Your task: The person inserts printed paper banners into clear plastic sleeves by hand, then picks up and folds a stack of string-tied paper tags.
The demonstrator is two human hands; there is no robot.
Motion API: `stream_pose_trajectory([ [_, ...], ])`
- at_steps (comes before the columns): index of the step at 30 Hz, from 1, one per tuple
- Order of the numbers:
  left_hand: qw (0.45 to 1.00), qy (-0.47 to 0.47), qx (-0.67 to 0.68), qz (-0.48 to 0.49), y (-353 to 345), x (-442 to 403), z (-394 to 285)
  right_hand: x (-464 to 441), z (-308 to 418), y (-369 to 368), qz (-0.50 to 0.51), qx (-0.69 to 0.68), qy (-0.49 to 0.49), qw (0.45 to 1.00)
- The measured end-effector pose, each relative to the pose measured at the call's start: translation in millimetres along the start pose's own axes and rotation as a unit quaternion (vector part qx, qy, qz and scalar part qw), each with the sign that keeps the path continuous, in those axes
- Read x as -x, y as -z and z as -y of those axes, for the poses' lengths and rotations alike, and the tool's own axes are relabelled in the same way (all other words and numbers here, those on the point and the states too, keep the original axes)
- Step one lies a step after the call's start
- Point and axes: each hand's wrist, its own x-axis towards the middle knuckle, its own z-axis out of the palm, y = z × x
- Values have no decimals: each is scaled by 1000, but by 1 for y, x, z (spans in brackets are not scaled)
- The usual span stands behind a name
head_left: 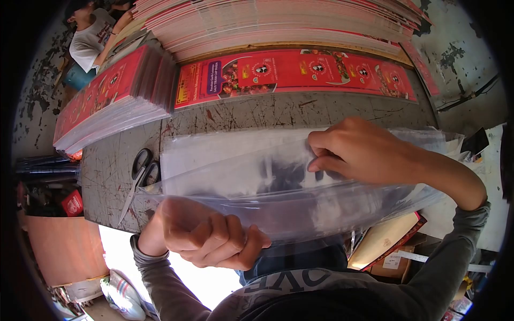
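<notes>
Plastic film (225, 160), clear and wrinkling, is lying in long layers across the near side of the table (214, 115), and both of my hands are working at it. My left hand (209, 235) is curling closed in a fist at the near left part of the film, knuckles facing up toward me — whether a fold is sitting inside those fingers, I cannot tell. My right hand (348, 150) is reaching in over the upper layers, fingers bending inward, the thumb and forefinger tips coming close together just above or on the film; I cannot tell whether they are pinching it. Between my hands the film is sagging over the near edge, catching bright reflections and some dark ones. Just beside its left end, black-handled scissors (138, 179) are lying flat, blades pointing back toward my side. Beyond the film, a red printed strip (300, 75) is stretching lengthwise along the scratched tabletop, showing dishes of food and panda emblems. Left of that, a stack of red printed packs (115, 99) is leaning slightly askew, and behind the strip a tall pile of sheets (278, 27) is filling the far side. Up at the far left, another person (92, 40) in a white shirt is bending an arm toward the far piles.
</notes>
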Motion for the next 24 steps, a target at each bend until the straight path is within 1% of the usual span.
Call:
stream_pose_trajectory([
  [1, 1000, 5, 0, 2, 0, 0, 0, 0, 2, 2, 14, 17, -37, 999],
  [2, 1000, 5, -1, 2, 0, -1, -1, 1, 0, 1, 13, 17, -37, 999],
  [4, 1000, 20, -6, 14, 1, -1, -2, 5, -5, -3, -107, 14, 16, 994],
  [5, 1000, 21, -7, 15, 1, -1, -1, 7, -6, -4, -106, 14, 18, 994],
  [7, 1000, 13, -12, 8, 0, 0, 0, 11, -6, -6, -126, 92, 72, 985],
  [11, 1000, 23, -16, 1, -1, 0, -1, 11, -4, -7, -95, 96, 55, 989],
  [13, 1000, 10, -12, 5, -1, -2, 1, 11, -3, -8, -126, 46, 34, 990],
  [14, 1000, 10, -13, 5, -1, -2, 1, 11, -4, -8, -125, 46, 35, 990],
  [16, 1000, 6, -14, 2, -1, -2, 1, 9, -6, -6, -117, 3, 25, 993],
  [20, 1000, -1, -10, -1, -2, -3, 3, 7, -6, -4, -94, 18, 29, 995],
  [22, 1000, -1, 2, 11, 0, -3, 3, 7, -7, -5, -134, 91, 113, 980],
  [23, 1000, -1, 1, 11, 0, -3, 3, 7, -6, -4, -134, 91, 113, 980],
  [24, 1000, 15, 6, 16, 0, -4, 3, 8, -4, 0, -102, 17, 126, 987],
])
